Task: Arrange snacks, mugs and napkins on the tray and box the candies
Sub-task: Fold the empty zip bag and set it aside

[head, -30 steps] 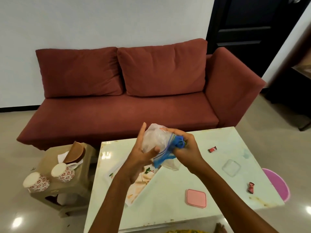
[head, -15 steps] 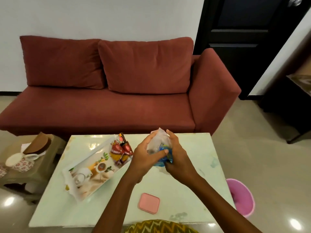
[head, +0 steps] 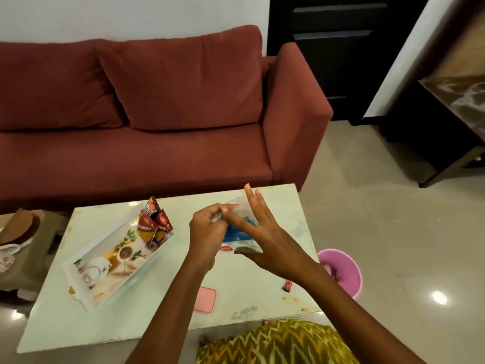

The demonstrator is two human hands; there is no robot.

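My left hand (head: 207, 229) pinches the top of a clear zip bag (head: 240, 233) with a blue strip, just above the pale green table (head: 162, 308). My right hand (head: 262, 232) holds the bag's other side between thumb and index finger, its other fingers spread upward. A red candy (head: 226, 248) lies under the bag and another (head: 288, 285) near the table's right edge. The printed tray (head: 115, 256) sits at the left of the table, with red and brown snack packets (head: 154, 224) on its far end. A pink box lid (head: 206, 299) lies near the front, partly behind my left forearm.
A low stool (head: 31, 258) left of the table carries a flowered mug (head: 5, 256) and a brown object (head: 21, 227). A pink bin (head: 341, 271) stands on the floor at the right. The red sofa (head: 157, 143) runs behind the table.
The bag has come down closer to the table. My right hand's fingers have spread out from a closed grip, and the view has tilted down and shifted.
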